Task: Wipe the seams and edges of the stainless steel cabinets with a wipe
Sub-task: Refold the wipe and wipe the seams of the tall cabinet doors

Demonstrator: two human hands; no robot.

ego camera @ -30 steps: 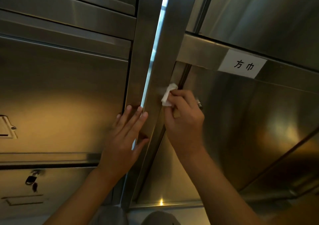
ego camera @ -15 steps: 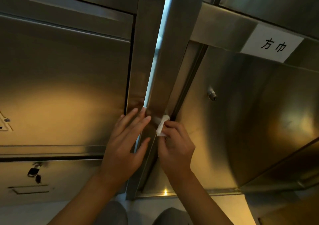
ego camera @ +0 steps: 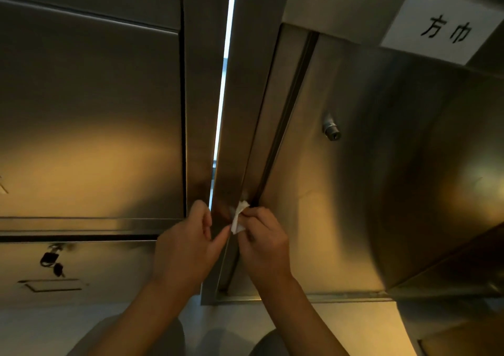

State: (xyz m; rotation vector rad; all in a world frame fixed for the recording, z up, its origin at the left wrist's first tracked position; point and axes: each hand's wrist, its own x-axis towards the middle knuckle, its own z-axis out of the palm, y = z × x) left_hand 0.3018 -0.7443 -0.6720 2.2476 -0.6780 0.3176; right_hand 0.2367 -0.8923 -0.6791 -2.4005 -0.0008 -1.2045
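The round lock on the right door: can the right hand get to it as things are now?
Probably yes. Bare steel door lies between the right hand and the lock, though it holds the wipe.

Both forearms are bare, with no sleeves showing. The left hand (ego camera: pixel 188 246) and right hand (ego camera: pixel 263 243) wear no gloves. Grey-clad knees (ego camera: pixel 270 342) show below them.

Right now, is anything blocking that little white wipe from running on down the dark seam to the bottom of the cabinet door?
Nothing visible does. The right hand pinches the wipe against the seam. Below it, the hand itself hides the rest of the seam; the lock sits off to the right, on the door.
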